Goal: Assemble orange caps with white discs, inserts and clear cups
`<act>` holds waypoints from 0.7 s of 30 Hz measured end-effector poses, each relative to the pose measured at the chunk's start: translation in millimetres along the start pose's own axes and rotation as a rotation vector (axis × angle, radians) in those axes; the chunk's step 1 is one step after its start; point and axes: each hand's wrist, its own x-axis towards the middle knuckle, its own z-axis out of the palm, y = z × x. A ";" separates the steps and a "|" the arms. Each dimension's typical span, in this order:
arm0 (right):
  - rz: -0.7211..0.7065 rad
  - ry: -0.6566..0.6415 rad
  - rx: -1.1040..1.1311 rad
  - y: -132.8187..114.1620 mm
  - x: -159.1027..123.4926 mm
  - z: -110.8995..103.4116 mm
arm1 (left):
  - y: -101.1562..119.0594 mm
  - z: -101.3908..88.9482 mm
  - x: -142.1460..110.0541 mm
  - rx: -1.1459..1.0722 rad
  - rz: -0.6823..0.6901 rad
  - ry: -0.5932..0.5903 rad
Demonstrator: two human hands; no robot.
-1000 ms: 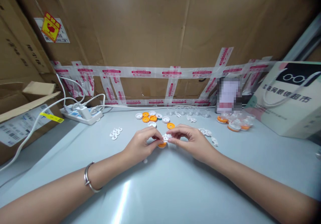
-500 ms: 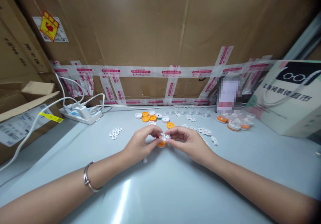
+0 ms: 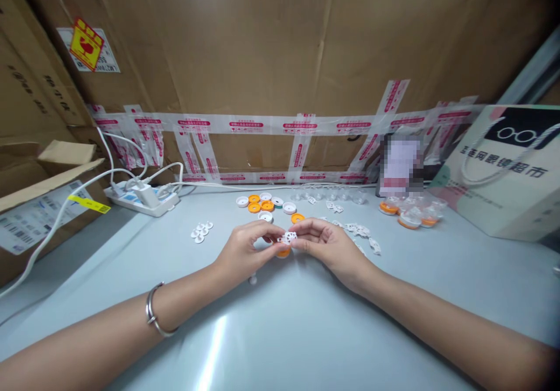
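Note:
My left hand [image 3: 249, 248] and my right hand [image 3: 335, 251] meet in the middle of the table, both closed in a pinch. Between their fingertips is a small white plastic piece with cut-out holes [image 3: 287, 237]. Just below it, partly hidden by the left fingers, an orange round cap [image 3: 284, 253] shows. Another orange cap [image 3: 298, 219] lies beyond the fingers. Behind my left hand, white and orange caps [image 3: 266, 205] are grouped together. Similar white cut-out pieces [image 3: 359, 230] lie to the right of my right hand. A small white part [image 3: 252, 279] sits under my left wrist.
Several white discs with stems [image 3: 200, 231] lie at left. Clear plastic domes [image 3: 332, 195] line the back; more with orange bases [image 3: 409, 222] stand at right. A power strip [image 3: 146, 201], an open carton [image 3: 48, 204], a paper bag [image 3: 494, 187] and a blurred-out upright object [image 3: 400, 166] border the table.
The white cut-out piece has turned between my fingertips, and its round, holed side now shows more. My hands have shifted only slightly; the other parts stay where they were.

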 end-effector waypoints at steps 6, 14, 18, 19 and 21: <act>0.065 -0.035 0.042 -2.7 -1.2 0.3 | -0.7 0.4 -1.8 0.052 0.119 -0.014; -0.035 -0.004 0.008 -4.2 -5.6 5.1 | 1.0 1.1 -3.3 0.091 0.175 -0.027; -0.075 0.031 -0.033 -3.0 -4.3 5.0 | -1.6 -0.5 -0.8 0.084 0.161 -0.030; -0.084 0.060 -0.053 -2.4 -2.8 3.5 | -2.8 -2.0 0.3 0.086 0.152 -0.022; -0.097 0.110 -0.088 -0.7 1.1 -1.0 | -5.6 -6.1 2.7 0.095 0.136 -0.011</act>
